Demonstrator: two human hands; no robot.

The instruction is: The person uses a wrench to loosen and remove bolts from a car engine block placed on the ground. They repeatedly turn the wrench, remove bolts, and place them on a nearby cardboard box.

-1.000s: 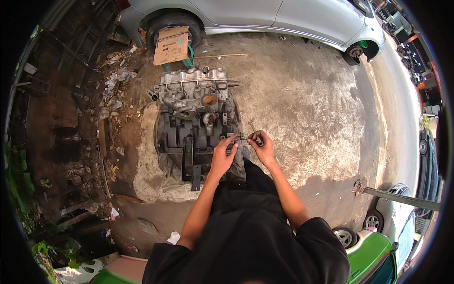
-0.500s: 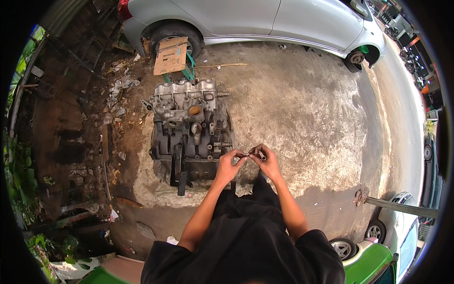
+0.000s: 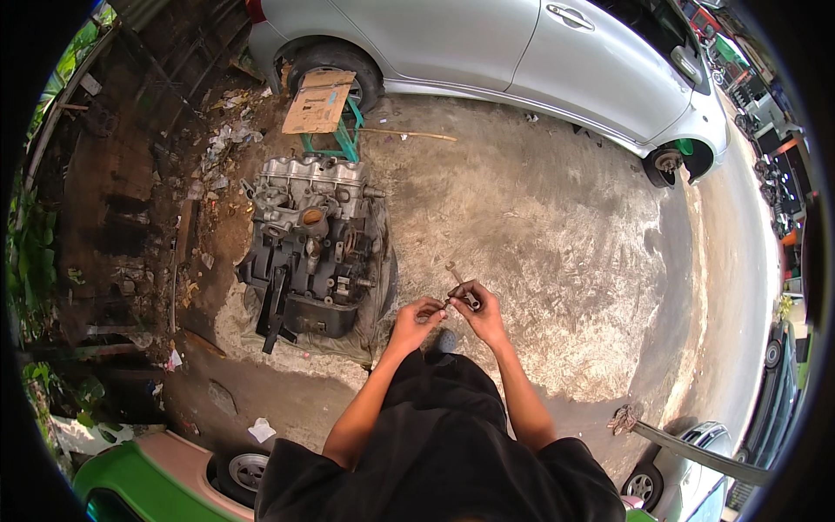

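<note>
Both hands meet in front of my body, fingertips nearly touching. My right hand [image 3: 484, 315] is closed around a wrench [image 3: 454, 271], whose light metal end sticks out past the fingers. A dark, round, hollow end shows near the palm; whether it belongs to the same wrench I cannot tell. My left hand [image 3: 416, 324] is closed in a pinch beside the right fingertips, on something small and dark that I cannot make out. To the left of my hands, a bare car engine [image 3: 313, 239] sits on a stained sheet on the ground, apart from both hands.
Beyond the engine, a green stool [image 3: 348, 130] bears a piece of cardboard [image 3: 320, 103]. A silver car [image 3: 487, 52] spans the far side, its front wheel off. A thin stick [image 3: 404, 134] lies on the concrete. Litter [image 3: 228, 143] lines the left; a metal bar [image 3: 696, 451] juts in at lower right.
My view has turned and shifted, so the engine sits farther left and the silver car shows more. The wrench's light end now shows beyond my right hand. Both hands stay close together.
</note>
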